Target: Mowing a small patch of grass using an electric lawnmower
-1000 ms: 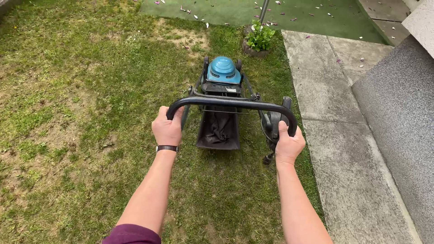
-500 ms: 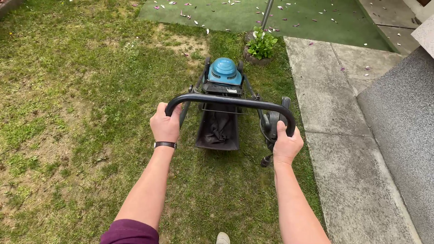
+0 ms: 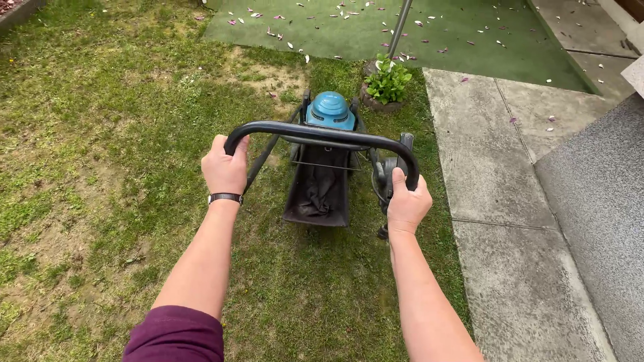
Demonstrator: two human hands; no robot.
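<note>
mower [image 3: 327, 157] on the lawn [image 3: 114, 134], its long axis running straight away from the person, blue motor cover [image 3: 330, 110] at the far end and the dark grass bag [image 3: 318, 191] hanging at the near end. the nose points toward a small leafy plant [image 3: 388, 80] in a stone ring, which sits just beyond the mower at the corner of the paving. the black handlebar [image 3: 322, 137] curves crosswise to the mower's length, raised above the bag, nearer the person than the motor.

left hand [image 3: 225, 169] is wrapped shut around the left bend of the handlebar, knuckles up, thumb tucked under, a dark watch [image 3: 225, 198] on the wrist. the left forearm reaches forward nearly straight, with a maroon sleeve [image 3: 176, 334] at the bottom edge. right hand [image 3: 407, 204] is closed around the right bend of the handlebar, thumb lying up along the bar, beside the black switch box [image 3: 390, 171] fixed there. the right forearm also stretches forward, angled slightly inward. both arms are about level with each other, the left hand a little farther ahead.

the mower stands on patchy grass close to the edge of the concrete slabs [image 3: 496, 167] on the right. beyond the plant lies a smooth green mat [image 3: 443, 33] scattered with pale and pink petals, and a thin pole [image 3: 399, 27] rises behind the plant. a grey speckled surface [image 3: 604, 201] fills the far right.
</note>
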